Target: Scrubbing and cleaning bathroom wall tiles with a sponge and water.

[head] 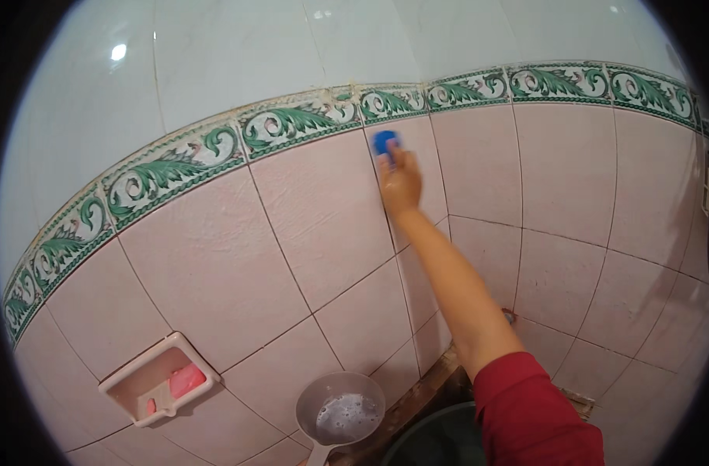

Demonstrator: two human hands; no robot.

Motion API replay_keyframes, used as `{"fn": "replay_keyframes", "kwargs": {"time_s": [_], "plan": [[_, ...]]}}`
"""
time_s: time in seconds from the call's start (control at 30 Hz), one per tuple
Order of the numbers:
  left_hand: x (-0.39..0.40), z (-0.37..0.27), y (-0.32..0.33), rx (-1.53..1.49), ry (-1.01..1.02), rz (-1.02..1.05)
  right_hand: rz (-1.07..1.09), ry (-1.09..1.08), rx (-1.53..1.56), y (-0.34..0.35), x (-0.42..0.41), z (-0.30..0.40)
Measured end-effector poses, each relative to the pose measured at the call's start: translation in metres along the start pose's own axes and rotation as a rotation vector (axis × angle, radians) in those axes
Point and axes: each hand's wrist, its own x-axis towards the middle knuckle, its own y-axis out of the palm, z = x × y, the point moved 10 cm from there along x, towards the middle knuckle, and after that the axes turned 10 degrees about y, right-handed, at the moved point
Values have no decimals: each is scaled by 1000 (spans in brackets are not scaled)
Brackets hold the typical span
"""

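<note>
My right hand [401, 183] reaches up to the pink wall tiles [319, 198] near the corner. A blue scrubber [385, 141], blurred and too indistinct to tell whether brush or sponge, is gripped in its fingers against the tile, just under the green leaf-pattern border [392, 102]. White soapy streaks mark the tiles left of the hand. Low in the view is a light plastic dipper [309, 402] containing foamy water [348, 416], its handle running off the bottom edge. My left hand is out of view; whether it holds that handle cannot be told.
A pink ceramic soap dish [112, 396] is set in the left wall, with a pink soap bar [186, 380] and a small soap piece [151, 406] inside. Below my sleeved arm is a dark round container [430, 437]. A small pipe fitting [509, 316] sticks out of the right wall.
</note>
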Motion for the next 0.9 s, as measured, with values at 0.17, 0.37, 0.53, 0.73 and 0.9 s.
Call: {"fn": "replay_keyframes", "kwargs": {"time_s": [0.17, 0.37, 0.53, 0.73, 0.9], "plan": [[8, 9, -6, -25, -51, -16, 12, 694, -168, -12, -35, -154], [17, 10, -5, 24, -25, 23, -162, 557, 59, -6, -18, -118], [14, 15, -8, 2, -40, -51, 149, -193, 164, 10, -114, 87], [4, 19, -12, -31, -26, -26, 274, -314, 271, -19, -169, 8], [-15, 23, -19, -4, 6, -75, -153, 736, -93, -52, -139, -190]]}}
